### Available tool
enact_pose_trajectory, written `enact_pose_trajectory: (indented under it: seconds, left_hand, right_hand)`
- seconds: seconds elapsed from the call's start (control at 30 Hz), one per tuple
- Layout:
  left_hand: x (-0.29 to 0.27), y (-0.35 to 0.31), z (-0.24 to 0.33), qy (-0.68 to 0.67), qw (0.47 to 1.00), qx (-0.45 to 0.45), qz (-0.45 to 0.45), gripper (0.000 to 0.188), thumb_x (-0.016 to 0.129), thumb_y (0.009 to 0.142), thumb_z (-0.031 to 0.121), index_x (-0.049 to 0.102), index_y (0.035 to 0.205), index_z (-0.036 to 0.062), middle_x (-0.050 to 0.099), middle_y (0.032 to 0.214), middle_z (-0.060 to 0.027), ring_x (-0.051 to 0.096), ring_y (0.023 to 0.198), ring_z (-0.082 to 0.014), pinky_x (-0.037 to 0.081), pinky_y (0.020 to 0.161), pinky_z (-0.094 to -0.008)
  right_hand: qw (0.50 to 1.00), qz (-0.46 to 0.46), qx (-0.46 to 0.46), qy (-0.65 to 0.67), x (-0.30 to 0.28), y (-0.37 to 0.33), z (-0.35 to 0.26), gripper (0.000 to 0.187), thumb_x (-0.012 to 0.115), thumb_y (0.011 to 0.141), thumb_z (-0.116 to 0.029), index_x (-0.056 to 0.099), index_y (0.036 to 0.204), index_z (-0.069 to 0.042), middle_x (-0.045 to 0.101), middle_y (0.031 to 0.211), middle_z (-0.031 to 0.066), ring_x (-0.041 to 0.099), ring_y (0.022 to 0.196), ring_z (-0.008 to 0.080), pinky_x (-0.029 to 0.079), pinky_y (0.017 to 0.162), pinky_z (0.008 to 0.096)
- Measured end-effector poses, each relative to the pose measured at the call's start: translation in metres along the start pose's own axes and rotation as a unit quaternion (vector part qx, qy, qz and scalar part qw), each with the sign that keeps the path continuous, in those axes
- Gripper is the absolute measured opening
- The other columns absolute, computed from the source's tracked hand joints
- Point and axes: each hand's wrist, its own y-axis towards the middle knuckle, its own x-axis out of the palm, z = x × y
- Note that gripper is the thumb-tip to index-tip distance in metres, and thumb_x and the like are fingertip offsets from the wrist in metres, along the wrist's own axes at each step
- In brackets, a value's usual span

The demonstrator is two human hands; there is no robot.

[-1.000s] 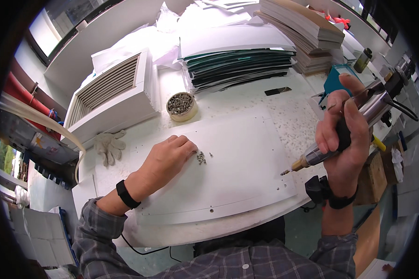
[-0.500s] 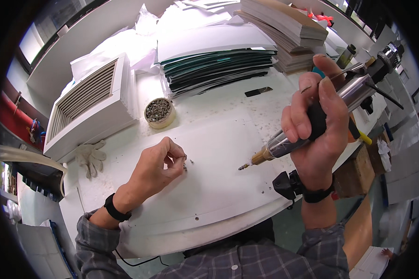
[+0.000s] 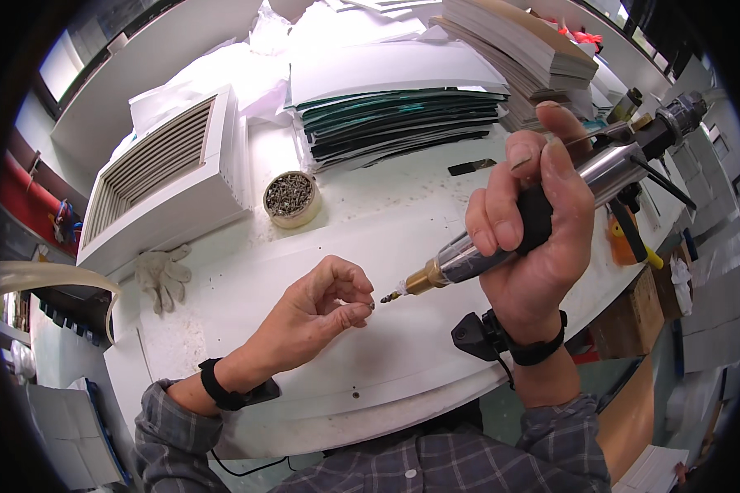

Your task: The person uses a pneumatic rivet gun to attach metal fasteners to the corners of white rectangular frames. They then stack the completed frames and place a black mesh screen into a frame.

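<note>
My right hand [image 3: 543, 246] is wrapped round a silver-and-black power screwdriver [image 3: 469, 259], tilted with its brass nose down and to the left. Its dark bit [image 3: 393, 295] is just right of my left fingertips, with a small gap between. My left hand [image 3: 316, 312] pinches a small screw [image 3: 372, 306] between thumb and forefinger; most of it is hidden. Both hands are over a flat white panel [image 3: 436, 345]. Near the panel's front edge a small dark screw or hole [image 3: 355, 395] shows. Beyond my left hand stands a round tub [image 3: 298, 220] full of small screws.
A white louvred vent frame [image 3: 226, 185] stands at the left, with a work glove [image 3: 161, 279] before it. Dark and white sheets [image 3: 403, 123] are stacked at the back. A pale hose [image 3: 53, 275] curves in from the left. Cardboard boxes [image 3: 633, 308] stand at right.
My left hand has moved right and lifted off the panel with a screw in its pinch. My right hand has brought the screwdriver left, its bit now close to my left fingertips.
</note>
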Motion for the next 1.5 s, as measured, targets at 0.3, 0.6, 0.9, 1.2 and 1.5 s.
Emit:
enact_pose_trajectory:
  seconds: [0.3, 0.6, 0.9, 1.2, 1.5]
  left_hand:
    - [0.004, 0.002, -0.002, -0.004, 1.0, -0.002, -0.004, 0.019, 0.06, 0.105, 0.016, 0.051, 0.119, 0.007, 0.057, 0.103, -0.001, 0.059, 0.097, -0.0079, 0.056, 0.091, -0.0288]
    - [0.011, 0.002, 0.001, 0.003, 1.0, -0.003, 0.002, 0.018, 0.059, 0.105, 0.016, 0.051, 0.118, 0.0067, 0.058, 0.102, -0.0014, 0.06, 0.096, -0.0082, 0.057, 0.09, -0.0291]
    - [0.014, 0.002, 0.001, -0.02, 1.0, -0.008, -0.004, 0.022, 0.062, 0.104, 0.019, 0.052, 0.12, 0.007, 0.059, 0.104, -0.0021, 0.06, 0.096, -0.0088, 0.057, 0.092, -0.0295]
    - [0.023, 0.024, 0.02, 0.106, 0.994, 0.013, 0.023, 0.02, 0.066, 0.101, 0.01, 0.053, 0.115, 0.0056, 0.06, 0.105, -0.0013, 0.063, 0.097, -0.0091, 0.055, 0.088, -0.0273]
    - [0.023, 0.103, 0.03, 0.305, 0.951, 0.046, 0.007, 0.019, 0.06, 0.096, -0.001, 0.054, 0.114, 0.0017, 0.07, 0.111, -0.0078, 0.068, 0.104, -0.0165, 0.054, 0.09, -0.0319]
  right_hand:
    - [1.0, 0.003, 0.011, 0.011, 0.0, -0.001, 0.001, 0.034, 0.042, 0.109, -0.022, 0.042, 0.137, -0.003, 0.056, 0.094, 0.0032, 0.044, 0.05, 0.0044, 0.044, 0.044, 0.0229]
    - [1.0, 0.007, 0.01, -0.005, 0.0, -0.003, -0.002, 0.034, 0.044, 0.108, -0.022, 0.043, 0.136, -0.004, 0.055, 0.092, 0.0023, 0.044, 0.049, 0.0042, 0.044, 0.044, 0.0225]
    - [1.0, 0.004, 0.003, -0.005, -0.001, -0.005, -0.004, 0.034, 0.045, 0.108, -0.022, 0.043, 0.136, -0.003, 0.056, 0.092, 0.0025, 0.045, 0.05, 0.0043, 0.043, 0.044, 0.0224]
    - [0.998, -0.02, 0.012, -0.061, 0.002, 0.012, -0.013, 0.039, 0.051, 0.104, -0.024, 0.046, 0.138, -0.006, 0.055, 0.093, 0.0021, 0.045, 0.051, 0.0042, 0.041, 0.046, 0.0233]
    - [0.979, -0.085, -0.027, -0.182, -0.013, 0.053, 0.009, 0.03, 0.065, 0.096, -0.017, 0.061, 0.119, 0.001, 0.062, 0.08, 0.0067, 0.055, 0.051, 0.007, 0.045, 0.047, 0.0251]
